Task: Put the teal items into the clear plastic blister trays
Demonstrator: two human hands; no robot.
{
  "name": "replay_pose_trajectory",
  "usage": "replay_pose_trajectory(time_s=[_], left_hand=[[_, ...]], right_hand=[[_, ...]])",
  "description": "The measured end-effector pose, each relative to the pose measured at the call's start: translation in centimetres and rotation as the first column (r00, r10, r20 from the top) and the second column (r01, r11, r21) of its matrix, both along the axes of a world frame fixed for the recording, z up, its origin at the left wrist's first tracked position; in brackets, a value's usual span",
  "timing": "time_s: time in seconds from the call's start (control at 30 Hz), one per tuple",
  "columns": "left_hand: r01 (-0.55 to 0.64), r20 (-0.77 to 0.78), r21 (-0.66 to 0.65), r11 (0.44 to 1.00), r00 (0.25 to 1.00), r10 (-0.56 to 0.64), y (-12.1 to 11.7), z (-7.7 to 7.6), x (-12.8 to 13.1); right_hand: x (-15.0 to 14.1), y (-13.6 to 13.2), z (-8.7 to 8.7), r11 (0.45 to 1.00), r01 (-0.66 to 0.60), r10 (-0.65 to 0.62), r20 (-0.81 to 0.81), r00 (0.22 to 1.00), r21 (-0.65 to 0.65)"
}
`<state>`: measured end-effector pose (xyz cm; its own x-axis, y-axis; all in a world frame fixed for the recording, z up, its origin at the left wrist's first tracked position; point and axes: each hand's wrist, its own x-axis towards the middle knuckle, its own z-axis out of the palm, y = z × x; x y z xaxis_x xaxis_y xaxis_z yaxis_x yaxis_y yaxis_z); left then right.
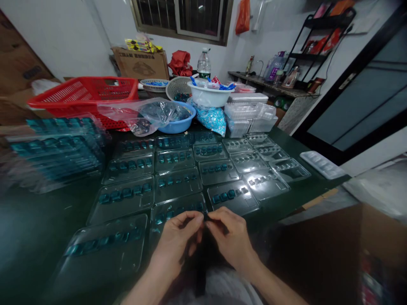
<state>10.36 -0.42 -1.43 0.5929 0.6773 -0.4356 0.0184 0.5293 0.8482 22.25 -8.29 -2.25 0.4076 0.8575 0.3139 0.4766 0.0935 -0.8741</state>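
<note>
Being held in a narrow pinch, a small dark-teal piece (205, 217) is gripped between the left hand (178, 235) and the right hand (230, 234), just above the near edge of a clear plastic blister tray (178, 209). Both hands are drawn close together, with the fingertips (197, 217) almost meeting around the piece. It appears to be held by both hands at once, though most of it is hidden by the fingers. The step in hand is judged to be the handling of this one piece, kept just off the tray. A steady pinch is called for by something so small. Rows of similar trays holding dark-teal pieces are laid across a dark green table (305, 186), and a blurred stack of trays (57, 152) lies to the left. Farther back, a blue basin (187, 123), a white bowl (208, 96) and a red plastic basket (82, 95) are placed.
</note>
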Motion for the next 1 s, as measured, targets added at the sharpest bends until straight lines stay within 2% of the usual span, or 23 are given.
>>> replay_pose_trajectory(time_s=[0.1, 0.2, 0.3, 0.37, 0.7, 0.8, 0.93, 1.0], left_hand=[[-0.041, -0.039, 0.047, 0.998, 0.998, 0.043, 0.1, 0.0, -0.1], [-0.039, -0.05, 0.057, 0.998, 0.998, 0.041, 0.1, 0.1, -0.2], [-0.024, -0.048, 0.061, 0.998, 0.998, 0.027, 0.0, 0.3, -0.2], [-0.019, -0.045, 0.066, 0.998, 0.999, 0.022, 0.0, 0.3, -0.2], [-0.004, -0.039, 0.069, 0.998, 0.999, 0.007, -0.1, 0.5, -0.3], [-0.01, -0.048, 0.063, 0.998, 0.999, 0.013, -0.1, 0.4, -0.3], [-0.008, -0.058, 0.09, 0.996, 0.998, 0.013, -0.3, 0.3, -0.1], [0.018, -0.099, 0.137, 0.99, 0.995, -0.004, -0.4, 0.2, 0.0]], right_hand=[[-0.1, 0.0, 0.2, 0.997, -0.066, 0.065, -0.034, 0.997, -0.031], [0.0, 0.2, 0.1, 0.993, -0.073, 0.05, -0.224, 0.973, -0.093], [0.4, 0.4, -0.1, 0.982, -0.121, 0.039, -0.472, 0.881, -0.144], [0.6, 0.5, 0.0, 0.975, -0.168, 0.059, -0.567, 0.822, -0.142], [0.9, 0.5, 0.1, 0.963, -0.257, 0.133, -0.687, 0.714, -0.081], [0.8, 0.5, 0.1, 0.961, -0.255, 0.128, -0.651, 0.748, -0.104], [0.3, 0.3, 0.0, 0.973, -0.175, 0.081, -0.492, 0.867, -0.148], [0.1, 0.2, 0.0, 0.98, -0.137, 0.077, -0.36, 0.93, -0.145]])
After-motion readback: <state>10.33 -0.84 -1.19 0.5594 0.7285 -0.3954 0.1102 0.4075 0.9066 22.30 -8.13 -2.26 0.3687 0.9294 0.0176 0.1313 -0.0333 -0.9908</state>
